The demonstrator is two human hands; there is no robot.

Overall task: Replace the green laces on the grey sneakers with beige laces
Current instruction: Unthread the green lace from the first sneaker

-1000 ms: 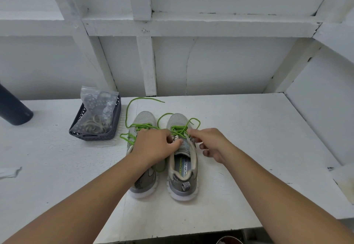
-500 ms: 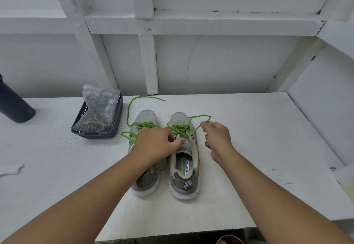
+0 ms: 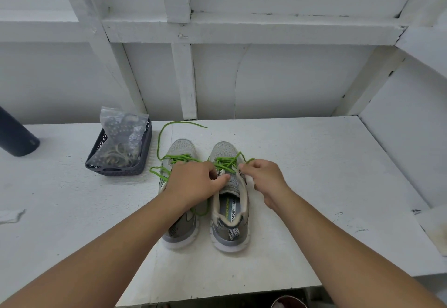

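- Comparing with half a second earlier, we see that the right hand [image 3: 264, 177] has come back in from the right sneaker's outer side to its lace row, and the loop of green lace [image 3: 226, 162] it had drawn outward now lies slack over the eyelets.
- We find the left hand [image 3: 193, 181] unchanged, reaching across the left sneaker [image 3: 180, 211] with its fingers curled, thumb resting on the tongue of the right sneaker [image 3: 229, 211]; whether it pinches the lace we cannot tell.
- We read the right hand's fingertips as pinching the green lace at the right sneaker's upper eyelets.
- We note both sneakers stand side by side, long axes parallel, toes pointing away from us toward the wall, heels toward us.
- We place the sneakers on a white painted bench [image 3: 314, 174], with a dark basket [image 3: 121, 160] holding a clear bag left of the left sneaker, a dark cylinder [image 3: 17, 135] further left, and a white framed wall [image 3: 266, 77] beyond the toes.
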